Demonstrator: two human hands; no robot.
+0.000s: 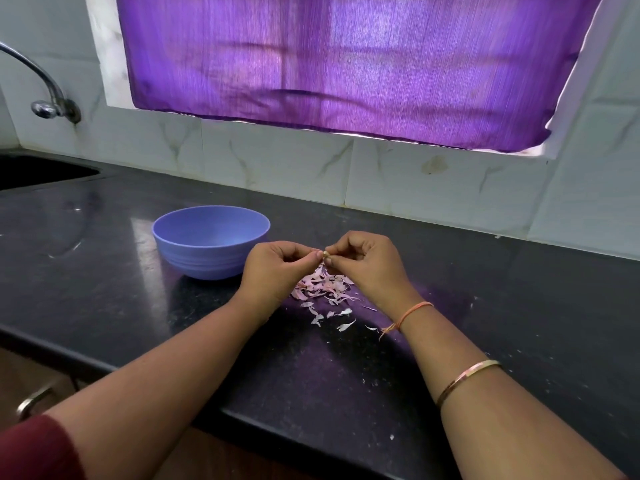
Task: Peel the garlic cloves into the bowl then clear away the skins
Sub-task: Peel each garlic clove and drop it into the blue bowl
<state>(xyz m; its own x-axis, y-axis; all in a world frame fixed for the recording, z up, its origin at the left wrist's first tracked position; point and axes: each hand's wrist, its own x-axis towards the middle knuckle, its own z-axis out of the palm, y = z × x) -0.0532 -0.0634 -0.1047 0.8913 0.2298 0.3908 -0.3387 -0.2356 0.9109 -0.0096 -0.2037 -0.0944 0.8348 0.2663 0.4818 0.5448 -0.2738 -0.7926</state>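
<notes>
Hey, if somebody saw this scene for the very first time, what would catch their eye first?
Probably the bright purple curtain glowing across the window at the back. Next come the left hand and right hand at the centre, both pinching a small garlic clove over a heap of pinkish skins on the dark countertop. A blue bowl stands just left of the hands.

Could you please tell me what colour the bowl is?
The bowl is periwinkle blue, seen in the head view.
</notes>
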